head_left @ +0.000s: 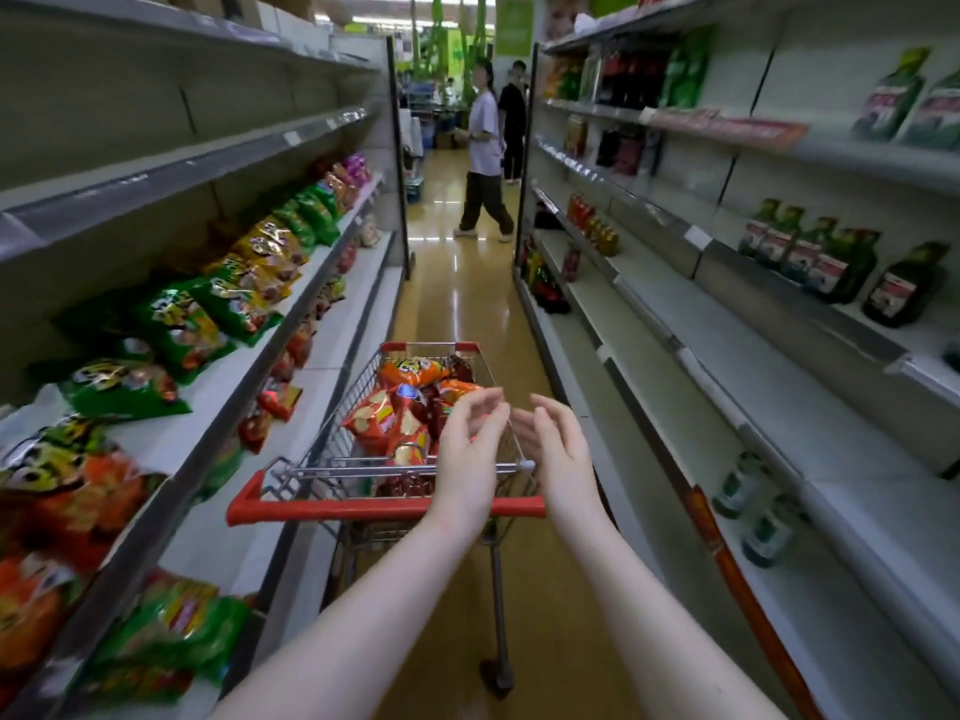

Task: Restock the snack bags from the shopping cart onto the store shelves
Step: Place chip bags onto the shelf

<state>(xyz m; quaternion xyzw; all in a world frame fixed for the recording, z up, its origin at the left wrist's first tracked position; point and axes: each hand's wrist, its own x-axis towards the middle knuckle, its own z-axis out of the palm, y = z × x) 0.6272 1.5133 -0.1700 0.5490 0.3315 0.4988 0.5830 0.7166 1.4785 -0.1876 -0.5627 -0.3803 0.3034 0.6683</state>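
A wire shopping cart with a red handle (322,507) stands in the aisle straight ahead of me. Several orange and red snack bags (395,413) lie piled in its basket. My left hand (470,449) hovers over the right part of the basket, fingers spread, holding nothing. Close beside it, my right hand (558,449) is raised above the cart's right rim, fingers apart and empty. The left-hand shelves (291,298) carry rows of green, yellow and orange snack bags (218,309).
The right-hand shelves (675,350) hold dark bottles (826,262) and a few jars, with long bare stretches. Two people (485,148) are at the far end of the aisle. The glossy yellow floor (462,304) runs between the shelf units.
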